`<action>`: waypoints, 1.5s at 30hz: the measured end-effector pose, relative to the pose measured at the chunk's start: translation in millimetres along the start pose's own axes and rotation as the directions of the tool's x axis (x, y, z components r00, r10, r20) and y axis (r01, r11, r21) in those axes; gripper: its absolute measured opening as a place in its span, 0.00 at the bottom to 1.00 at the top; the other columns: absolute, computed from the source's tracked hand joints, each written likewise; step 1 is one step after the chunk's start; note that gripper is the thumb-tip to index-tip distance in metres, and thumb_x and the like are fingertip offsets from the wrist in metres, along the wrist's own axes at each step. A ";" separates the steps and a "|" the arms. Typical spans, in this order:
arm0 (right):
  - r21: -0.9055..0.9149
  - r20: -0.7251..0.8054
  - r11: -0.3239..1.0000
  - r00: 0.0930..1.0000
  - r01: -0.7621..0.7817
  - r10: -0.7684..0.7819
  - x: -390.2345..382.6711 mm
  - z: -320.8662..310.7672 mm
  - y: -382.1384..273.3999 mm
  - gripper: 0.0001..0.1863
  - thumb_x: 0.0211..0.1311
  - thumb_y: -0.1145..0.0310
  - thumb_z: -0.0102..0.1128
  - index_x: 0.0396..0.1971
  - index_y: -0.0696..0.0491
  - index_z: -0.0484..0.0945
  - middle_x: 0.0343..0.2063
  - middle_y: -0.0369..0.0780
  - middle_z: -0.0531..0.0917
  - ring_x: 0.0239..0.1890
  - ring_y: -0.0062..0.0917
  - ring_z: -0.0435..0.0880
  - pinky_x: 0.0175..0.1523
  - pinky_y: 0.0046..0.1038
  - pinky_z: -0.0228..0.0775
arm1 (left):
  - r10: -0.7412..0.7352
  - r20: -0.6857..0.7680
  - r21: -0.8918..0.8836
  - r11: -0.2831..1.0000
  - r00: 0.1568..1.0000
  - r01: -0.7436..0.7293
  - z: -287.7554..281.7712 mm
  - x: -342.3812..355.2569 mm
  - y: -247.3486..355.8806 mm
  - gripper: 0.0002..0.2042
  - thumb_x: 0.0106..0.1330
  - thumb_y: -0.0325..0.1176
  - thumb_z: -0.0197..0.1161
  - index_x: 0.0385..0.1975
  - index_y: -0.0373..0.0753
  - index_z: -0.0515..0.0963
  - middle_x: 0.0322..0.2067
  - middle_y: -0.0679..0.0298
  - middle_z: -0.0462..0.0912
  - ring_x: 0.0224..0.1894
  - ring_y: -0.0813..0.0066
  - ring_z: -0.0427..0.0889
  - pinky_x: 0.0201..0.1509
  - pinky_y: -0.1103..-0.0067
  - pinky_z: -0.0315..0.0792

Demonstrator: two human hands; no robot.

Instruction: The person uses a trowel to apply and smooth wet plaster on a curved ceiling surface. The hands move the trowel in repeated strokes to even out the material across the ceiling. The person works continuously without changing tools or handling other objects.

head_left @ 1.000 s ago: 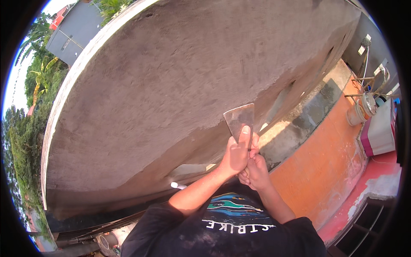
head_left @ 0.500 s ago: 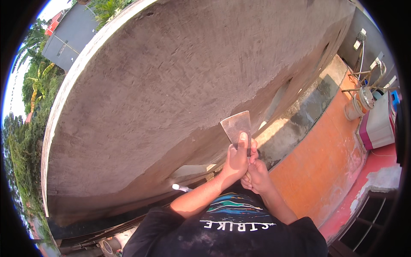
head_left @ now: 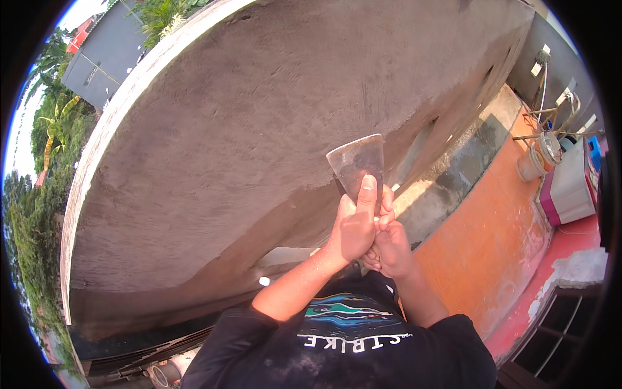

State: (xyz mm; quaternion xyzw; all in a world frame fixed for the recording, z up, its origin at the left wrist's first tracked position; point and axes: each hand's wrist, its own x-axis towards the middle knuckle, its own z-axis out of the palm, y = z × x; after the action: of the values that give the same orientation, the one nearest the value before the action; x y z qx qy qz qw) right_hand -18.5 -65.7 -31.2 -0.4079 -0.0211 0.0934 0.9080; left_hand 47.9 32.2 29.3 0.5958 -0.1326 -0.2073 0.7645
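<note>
A scraper with a wide, flared metal blade points up and away from me in front of the plastered wall. My left hand is closed on it, with the thumb stretched along the base of the blade. Just below and to the right, my right hand is closed too, its fingers wrapped at the handle end against my left hand. Both hands hide the handle. Whether the blade's edge touches the wall, I cannot tell. Rough grey-brown plaster covers the upper wall, with a smoother, darker band beneath.
An orange floor stretches to the right, beside a grey concrete strip along the wall's foot. Buckets and a white box with a magenta edge stand far right. A dark window frame is at the lower right.
Both hands and the scraper have moved up and away from my body, toward the wall. The blade looks larger and the grip is the same.
</note>
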 end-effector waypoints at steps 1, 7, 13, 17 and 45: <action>0.063 -0.061 0.997 0.997 -0.046 0.050 -10.0 -0.1 8.7 0.13 0.77 0.62 0.44 0.31 0.52 0.65 0.13 0.33 0.66 0.09 0.14 0.61 0.14 0.18 0.55 | -0.012 -0.030 0.072 0.997 0.999 0.014 0.6 -4.7 -12.1 0.30 0.74 0.62 0.37 0.27 0.37 0.69 0.17 0.68 0.67 0.20 0.83 0.67 0.25 0.83 0.63; 0.060 -0.119 0.987 0.980 -0.151 0.157 -21.7 -14.4 30.0 0.12 0.78 0.63 0.42 0.32 0.52 0.66 0.13 0.33 0.66 0.09 0.14 0.62 0.13 0.19 0.55 | -0.128 -0.096 -0.050 0.991 0.987 0.124 -3.1 -14.6 -50.1 0.31 0.74 0.62 0.38 0.26 0.37 0.69 0.18 0.68 0.69 0.20 0.82 0.67 0.25 0.83 0.63; 0.024 0.010 1.000 1.000 -0.013 0.013 6.8 -2.9 12.6 0.12 0.77 0.62 0.43 0.32 0.53 0.66 0.14 0.33 0.67 0.10 0.14 0.63 0.13 0.19 0.55 | 0.003 -0.044 -0.002 1.000 0.999 -0.003 -8.6 -1.5 -5.4 0.29 0.76 0.59 0.38 0.26 0.37 0.70 0.18 0.67 0.70 0.20 0.82 0.68 0.25 0.83 0.64; 0.076 -0.016 0.996 0.999 -0.044 0.045 -4.3 -10.4 12.5 0.12 0.77 0.62 0.45 0.33 0.52 0.66 0.14 0.33 0.67 0.10 0.15 0.62 0.13 0.19 0.55 | -0.021 -0.021 0.011 1.000 1.000 0.021 -2.4 -1.9 -15.0 0.29 0.76 0.58 0.38 0.26 0.37 0.69 0.18 0.68 0.69 0.20 0.82 0.68 0.25 0.83 0.64; 0.055 0.047 0.996 0.997 -0.070 0.068 6.7 -9.4 23.9 0.12 0.77 0.60 0.43 0.35 0.52 0.68 0.14 0.32 0.67 0.10 0.14 0.62 0.14 0.18 0.55 | -0.017 -0.094 0.059 0.998 0.995 0.023 -13.4 -1.6 -21.5 0.30 0.73 0.63 0.39 0.25 0.39 0.67 0.16 0.69 0.68 0.19 0.83 0.65 0.25 0.84 0.62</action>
State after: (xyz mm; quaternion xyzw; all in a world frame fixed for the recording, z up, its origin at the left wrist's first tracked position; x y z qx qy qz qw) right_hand -14.5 -55.9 -55.6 -0.3801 -0.0249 0.1345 0.9148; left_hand 49.1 40.0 5.2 0.6287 -0.0968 -0.1829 0.7496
